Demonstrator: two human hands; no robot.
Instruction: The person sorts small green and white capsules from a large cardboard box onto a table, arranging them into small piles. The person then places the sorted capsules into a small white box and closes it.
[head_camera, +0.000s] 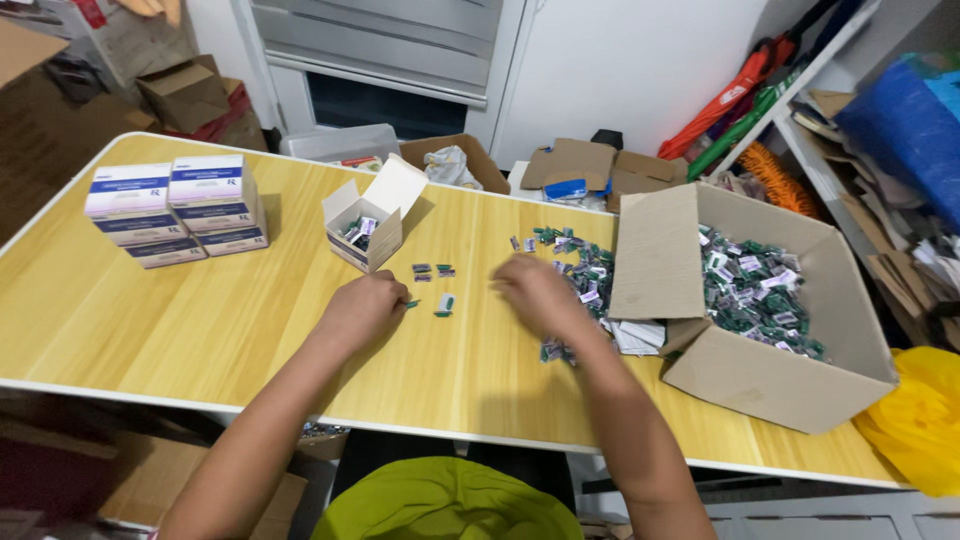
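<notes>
My left hand (362, 308) rests on the wooden table (150, 330), fingers curled around a small green packet whose tip shows at its right side. My right hand (535, 292), blurred, reaches into a loose pile of small green and white packets (575, 262); whether it holds one I cannot tell. A single packet (445, 304) lies between the hands, and a few more packets (432, 270) lie just beyond. A small open white box (364, 228) with packets inside stands behind my left hand.
A large open cardboard box (760, 370) full of the same packets sits at the right. Stacked closed white boxes (175, 208) stand at the far left. Cardboard scraps, a shelf and a yellow bag (920, 420) surround the table.
</notes>
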